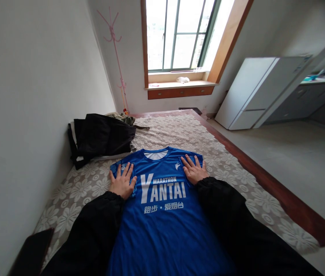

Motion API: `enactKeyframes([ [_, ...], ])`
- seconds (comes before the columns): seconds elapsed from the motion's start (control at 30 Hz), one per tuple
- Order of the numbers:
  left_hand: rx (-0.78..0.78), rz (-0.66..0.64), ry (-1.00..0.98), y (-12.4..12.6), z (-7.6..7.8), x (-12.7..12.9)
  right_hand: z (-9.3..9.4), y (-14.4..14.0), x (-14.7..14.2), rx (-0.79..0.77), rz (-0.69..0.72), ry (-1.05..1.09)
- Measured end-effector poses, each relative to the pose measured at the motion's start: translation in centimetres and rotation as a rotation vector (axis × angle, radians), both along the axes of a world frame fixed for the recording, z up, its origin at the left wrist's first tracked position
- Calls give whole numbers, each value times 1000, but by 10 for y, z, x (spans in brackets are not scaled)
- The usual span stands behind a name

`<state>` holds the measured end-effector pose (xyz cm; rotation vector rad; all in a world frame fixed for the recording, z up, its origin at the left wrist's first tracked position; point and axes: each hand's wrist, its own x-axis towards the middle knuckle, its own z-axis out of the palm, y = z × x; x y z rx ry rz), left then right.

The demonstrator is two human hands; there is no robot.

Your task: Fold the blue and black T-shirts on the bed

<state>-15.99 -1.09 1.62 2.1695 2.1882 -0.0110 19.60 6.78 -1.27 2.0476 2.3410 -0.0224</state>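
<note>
On my feed, the blue marathon T-shirt (165, 234) lies spread front-up at six o'clock on the floral bedspread (174, 128); a dark clothes pile (107, 134) sits at its ten o'clock. I see the left hand (123, 182) at ten o'clock of the lettering and the right hand (193, 170) at two, both palm-down, fingers spread, gripping nothing. I'd call this smoothing the cloth; the next move calls for fingertips curled under fabric before any lifting.

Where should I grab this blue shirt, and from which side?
Probably both shoulders, pinched from the outer sides: the blue shirt lies flat, printed front up, collar away from you, and your left hand and right hand rest near them.
</note>
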Motion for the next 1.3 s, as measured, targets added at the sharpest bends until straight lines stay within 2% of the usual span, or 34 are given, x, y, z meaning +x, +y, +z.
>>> enactKeyframes([
  [0.9,4,-6,13,2,-4,-1,-1,0,0,6,4,-1],
  [1.3,13,4,-5,0,-2,0,1,-1,0,8,0,23],
])
